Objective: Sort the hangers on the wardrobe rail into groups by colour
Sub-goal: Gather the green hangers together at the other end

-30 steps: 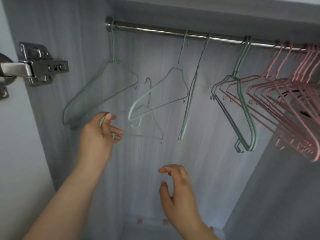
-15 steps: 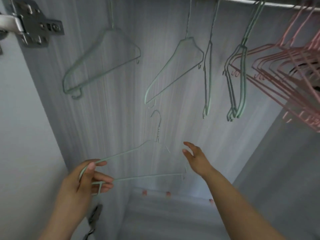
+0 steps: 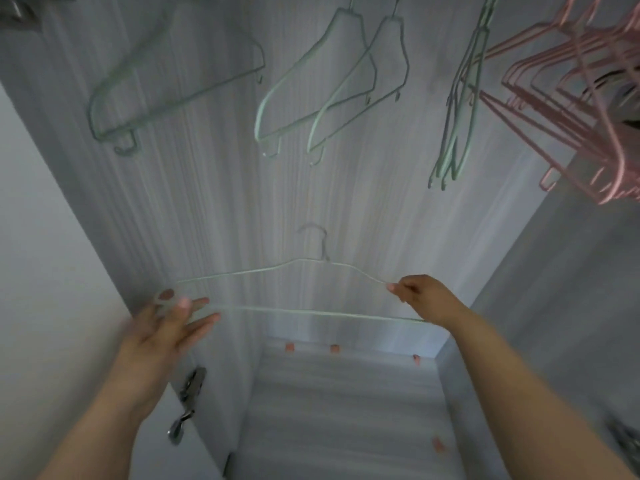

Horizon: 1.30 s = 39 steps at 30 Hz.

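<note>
A thin pale green wire hanger (image 3: 301,310) is off the rail, held level low in the wardrobe with its hook pointing up. My right hand (image 3: 420,297) pinches its right end. My left hand (image 3: 169,322) is at its left end, thumb over the wire and fingers stretched along it. Above hang thicker green hangers: one at the left (image 3: 166,95), two side by side in the middle (image 3: 332,95), and a bunch seen edge-on (image 3: 457,126). A cluster of pink hangers (image 3: 581,109) hangs at the top right. The rail itself is out of view.
The grey wardrobe back panel (image 3: 346,209) is close behind the hangers. A shelf floor (image 3: 343,410) with small pink pegs lies below. A metal door hinge (image 3: 188,403) sits on the left side panel, and the right wall (image 3: 571,289) closes in.
My right hand has reached over and taken the hanger's right end. The hanger now spans both hands. The view has tilted further down, and the rail has left the frame.
</note>
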Each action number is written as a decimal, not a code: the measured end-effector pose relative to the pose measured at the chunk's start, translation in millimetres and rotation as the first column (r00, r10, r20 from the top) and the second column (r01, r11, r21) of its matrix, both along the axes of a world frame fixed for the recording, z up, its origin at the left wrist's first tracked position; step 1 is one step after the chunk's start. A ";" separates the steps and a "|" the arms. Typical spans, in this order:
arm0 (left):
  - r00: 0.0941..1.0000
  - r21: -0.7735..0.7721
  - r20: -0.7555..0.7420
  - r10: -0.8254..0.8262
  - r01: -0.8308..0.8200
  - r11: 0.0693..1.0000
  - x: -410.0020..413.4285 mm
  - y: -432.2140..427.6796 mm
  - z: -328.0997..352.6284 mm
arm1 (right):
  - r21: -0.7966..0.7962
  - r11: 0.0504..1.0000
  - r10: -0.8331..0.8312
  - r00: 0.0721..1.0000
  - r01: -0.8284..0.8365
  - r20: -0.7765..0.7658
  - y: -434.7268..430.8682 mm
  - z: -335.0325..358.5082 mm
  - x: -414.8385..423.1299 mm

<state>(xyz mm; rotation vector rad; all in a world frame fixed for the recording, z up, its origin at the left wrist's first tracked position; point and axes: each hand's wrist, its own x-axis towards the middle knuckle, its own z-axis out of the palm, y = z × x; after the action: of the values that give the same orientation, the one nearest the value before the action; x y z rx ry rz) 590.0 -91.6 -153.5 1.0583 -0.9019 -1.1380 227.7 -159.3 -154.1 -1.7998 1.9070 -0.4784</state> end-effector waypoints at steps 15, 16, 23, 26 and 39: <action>0.799 0.205 0.364 -0.480 0.434 0.877 -101.3 49.7 -2.6 | 0.266 0.964 -0.252 0.402 0.022 0.880 56.6 30.6 121.5; 0.799 0.166 0.369 -0.474 0.446 0.880 -104.5 53.4 1.5 | 0.276 0.961 -0.261 0.333 0.003 0.906 53.8 34.5 132.6; 0.879 -0.033 0.435 -0.195 0.232 0.972 -73.8 54.2 0.2 | 0.317 0.937 -0.293 0.165 -0.144 0.942 44.6 46.5 202.4; 0.881 -0.064 0.462 -0.097 0.142 0.988 -57.0 55.8 1.9 | 0.247 0.957 -0.218 0.185 -0.154 0.958 46.1 52.8 226.3; 0.849 -0.300 0.457 0.266 -0.134 0.944 -24.9 36.7 74.2 | -0.237 0.972 0.230 0.230 0.002 0.946 43.4 142.7 285.9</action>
<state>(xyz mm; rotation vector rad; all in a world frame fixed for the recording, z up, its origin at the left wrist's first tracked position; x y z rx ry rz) 565.1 -54.9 -79.2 1.2149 -1.2684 -0.5524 513.6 -115.9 -11.4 -1.1217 0.7800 -1.3848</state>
